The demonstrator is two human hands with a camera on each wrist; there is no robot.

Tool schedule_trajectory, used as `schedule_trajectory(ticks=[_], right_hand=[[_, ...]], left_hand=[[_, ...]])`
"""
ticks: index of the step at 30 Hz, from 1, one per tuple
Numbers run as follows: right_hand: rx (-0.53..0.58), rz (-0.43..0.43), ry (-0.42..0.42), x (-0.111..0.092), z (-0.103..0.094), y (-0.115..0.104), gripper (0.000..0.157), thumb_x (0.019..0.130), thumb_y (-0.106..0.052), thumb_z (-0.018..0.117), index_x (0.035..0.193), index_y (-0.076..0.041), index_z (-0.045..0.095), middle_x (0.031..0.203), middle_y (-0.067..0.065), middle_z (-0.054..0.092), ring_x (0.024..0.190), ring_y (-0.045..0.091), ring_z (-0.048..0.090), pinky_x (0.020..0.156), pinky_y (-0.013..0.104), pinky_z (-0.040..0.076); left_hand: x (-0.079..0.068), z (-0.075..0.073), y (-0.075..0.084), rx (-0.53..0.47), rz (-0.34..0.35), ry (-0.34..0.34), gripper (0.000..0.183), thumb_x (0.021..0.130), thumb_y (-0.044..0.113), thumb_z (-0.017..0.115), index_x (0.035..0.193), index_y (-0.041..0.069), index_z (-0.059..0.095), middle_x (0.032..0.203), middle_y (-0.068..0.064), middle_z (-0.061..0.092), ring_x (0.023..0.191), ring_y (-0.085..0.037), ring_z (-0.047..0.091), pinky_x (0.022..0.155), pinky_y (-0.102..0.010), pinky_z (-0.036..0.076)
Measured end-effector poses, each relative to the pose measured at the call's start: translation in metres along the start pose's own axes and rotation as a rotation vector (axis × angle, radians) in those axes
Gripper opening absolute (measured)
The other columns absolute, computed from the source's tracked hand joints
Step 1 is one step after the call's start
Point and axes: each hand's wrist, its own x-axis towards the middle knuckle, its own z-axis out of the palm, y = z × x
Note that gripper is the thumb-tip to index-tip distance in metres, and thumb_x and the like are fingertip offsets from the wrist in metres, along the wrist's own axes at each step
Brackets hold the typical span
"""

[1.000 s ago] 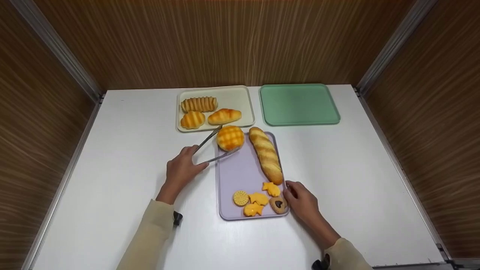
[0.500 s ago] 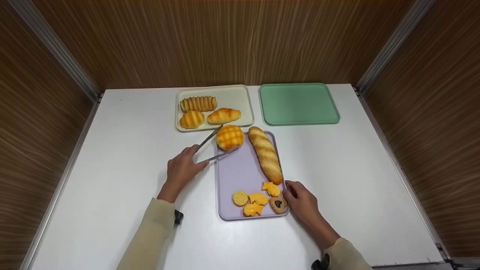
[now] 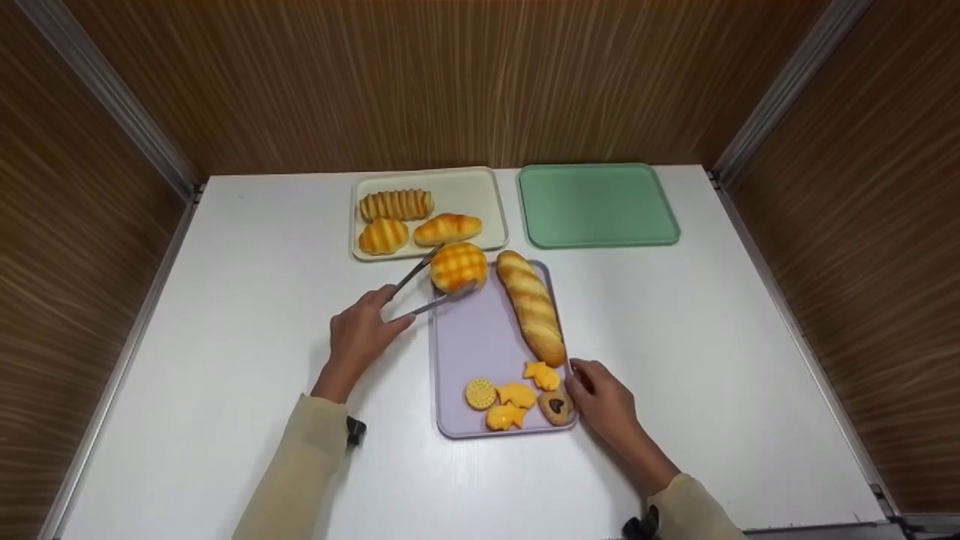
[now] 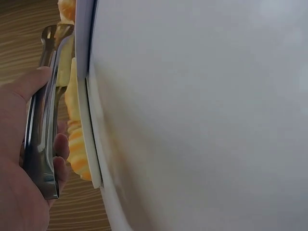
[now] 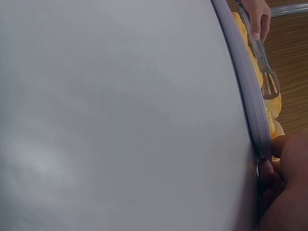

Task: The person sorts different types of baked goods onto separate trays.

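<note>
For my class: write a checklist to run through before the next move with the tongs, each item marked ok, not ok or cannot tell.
1. Left grip holds the tongs: ok, thumb on one arm, fingers on the other.
2. Tongs placed around the checked bun: ok, an arm on either side.
3. Bun lifted off the purple tray: cannot tell.
4. Purple tray held: ok, right grip pinches its right edge.
5. Bun clear of the long loaf: ok, a narrow gap shows.
6. Tongs clear of the croissant: cannot tell, one tip nearly meets it in the head view.
</note>
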Motion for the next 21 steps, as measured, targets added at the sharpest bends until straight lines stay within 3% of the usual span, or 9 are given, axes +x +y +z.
schedule_trajectory(ticks=[12,21], right_hand=[[-0.008,0.026,0.001,0.000,0.000,-0.002,0.042,0.100,-0.027,0.063,0.138,-0.009,0.060,0.111,0.004,0.065,0.097,0.019,0.056,0.094,0.042,0.051],[0.007,0.052,-0.017,0.000,-0.001,-0.003,0.043,0.101,-0.027,0.062,0.140,-0.011,0.058,0.110,0.003,0.064,0.097,0.019,0.055,0.095,0.042,0.051]], left_hand=[[0.011,-0.003,0.006,-0.026,-0.030,0.019,0.056,0.085,0.049,0.077,0.133,0.023,0.064,0.118,0.000,0.072,0.103,-0.028,0.070,0.080,-0.054,0.047],[0.028,-0.004,0.011,-0.069,-0.060,0.031,0.058,0.085,0.052,0.075,0.135,0.024,0.062,0.121,-0.001,0.071,0.110,-0.029,0.068,0.086,-0.055,0.045]])
